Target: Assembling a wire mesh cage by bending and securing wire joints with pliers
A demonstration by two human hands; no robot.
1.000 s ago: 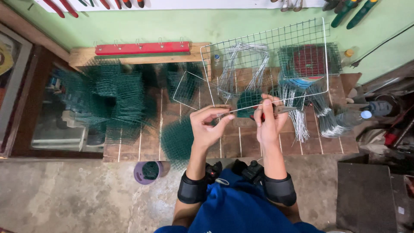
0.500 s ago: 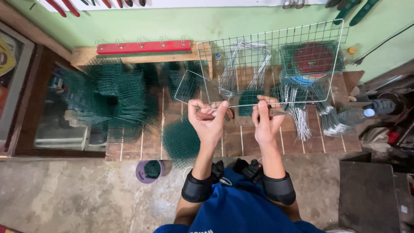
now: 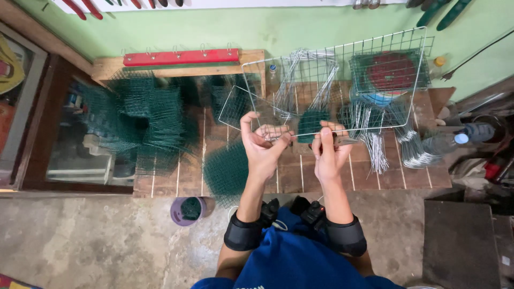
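Two hands, left hand (image 3: pixel 261 144), right hand (image 3: pixel 328 152), one bare wire mesh panel (image 3: pixel 342 85), one purple cup (image 3: pixel 187 210), one red bar (image 3: pixel 181 56)

Both hands (image 3: pixel 297 147) raised, fingers pinched

Dark green wire mesh pieces (image 3: pixel 142 120) are heaped at the left end of a slatted wooden bench (image 3: pixel 321 179), a red bar (image 3: pixel 181 56) being mounted along its back edge. A purple cup (image 3: pixel 187 210) is seen on the concrete floor (image 3: pixel 96 241) below the front edge, and a clear plastic bottle (image 3: pixel 447 143) lies at the right end.

pliers (image 3: pixel 342 141) mostly hidden by right hand (image 3: pixel 327 155), wall tools (image 3: pixel 444 10) cropped
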